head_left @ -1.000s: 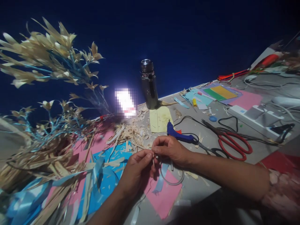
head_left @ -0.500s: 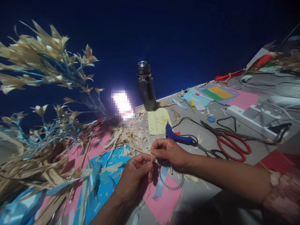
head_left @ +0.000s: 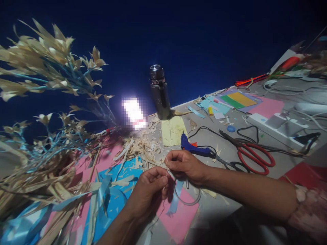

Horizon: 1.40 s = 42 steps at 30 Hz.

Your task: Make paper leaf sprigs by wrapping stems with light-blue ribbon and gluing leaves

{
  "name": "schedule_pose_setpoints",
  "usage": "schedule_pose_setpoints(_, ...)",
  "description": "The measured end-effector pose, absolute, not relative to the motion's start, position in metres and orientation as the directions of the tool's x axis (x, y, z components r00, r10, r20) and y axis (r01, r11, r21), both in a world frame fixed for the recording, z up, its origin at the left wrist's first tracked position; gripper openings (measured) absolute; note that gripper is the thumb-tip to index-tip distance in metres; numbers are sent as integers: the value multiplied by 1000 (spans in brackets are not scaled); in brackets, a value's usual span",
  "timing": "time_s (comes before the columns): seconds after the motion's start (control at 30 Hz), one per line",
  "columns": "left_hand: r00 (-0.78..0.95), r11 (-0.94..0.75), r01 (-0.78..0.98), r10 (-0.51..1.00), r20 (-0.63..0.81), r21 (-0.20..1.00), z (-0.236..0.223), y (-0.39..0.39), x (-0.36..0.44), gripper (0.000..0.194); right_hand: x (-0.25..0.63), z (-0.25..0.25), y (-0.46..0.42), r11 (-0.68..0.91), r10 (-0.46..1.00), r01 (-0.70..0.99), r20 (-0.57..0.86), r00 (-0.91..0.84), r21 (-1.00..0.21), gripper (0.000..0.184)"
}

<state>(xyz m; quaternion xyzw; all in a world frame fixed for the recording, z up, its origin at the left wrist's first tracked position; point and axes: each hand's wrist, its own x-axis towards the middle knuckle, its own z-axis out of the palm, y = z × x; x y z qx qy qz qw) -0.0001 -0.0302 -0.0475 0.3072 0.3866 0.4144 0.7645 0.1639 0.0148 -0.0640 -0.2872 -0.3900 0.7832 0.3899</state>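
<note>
Pale and thin, the strand (head_left: 167, 173) I have in view sits between the two hands, above the bench (head_left: 270, 136), its middle partly hidden by the fingers. My left hand (head_left: 152, 183) pinches it between thumb and forefinger; my right hand (head_left: 187, 166), just beyond and to the right, has thumb and forefinger pressed together at its far end. From there the strand's short long axis runs back toward me, one end at the right fingertips, the other pointing down at the left hand. A grey cord (head_left: 188, 204) hangs in a round loop below my right hand, over pink paper (head_left: 178, 219) and a light blue ribbon (head_left: 174, 203); I can't tell whether the strand joins it. Just past the right hand I see a blue glue gun (head_left: 196, 148), its nozzle pointing away from me, with red-handled scissors (head_left: 251, 154) farther right. Beyond the hands a dark flask (head_left: 160, 98) stands by yellow paper (head_left: 173, 131), and wood-coloured shavings (head_left: 145, 148) lie on the left, near bright blue paper (head_left: 119, 190).
</note>
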Motion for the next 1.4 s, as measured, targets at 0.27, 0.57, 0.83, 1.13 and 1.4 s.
schedule_pose_setpoints(0.27, 400, 487, -369, 852, -338, 792, -58, -32, -6, 30, 165, -65, 16, -379, 825, -395, -112, -554, -837, 49)
schedule_pose_setpoints(0.57, 267, 437, -368, 895, -357, 821, -51, -28, -5, 25, 170, -64, 17, -157, 927, -338, -20, -374, -928, 29)
schedule_pose_setpoints(0.83, 225, 450, -323, 891, -394, 833, -52, -27, -6, 29, 178, -55, 8, 870, 487, 161, 756, -438, -467, 18)
schedule_pose_setpoints(1.13, 137, 338, -207, 939, -315, 918, -52, -29, -12, 20, 175, -68, 13, 831, 544, 206, 677, -495, -517, 18)
schedule_pose_setpoints(1.4, -72, 227, -40, 971, -229, 973, -39, -29, -5, 16, 173, -66, 12, 638, 710, 84, 543, -448, -765, 7)
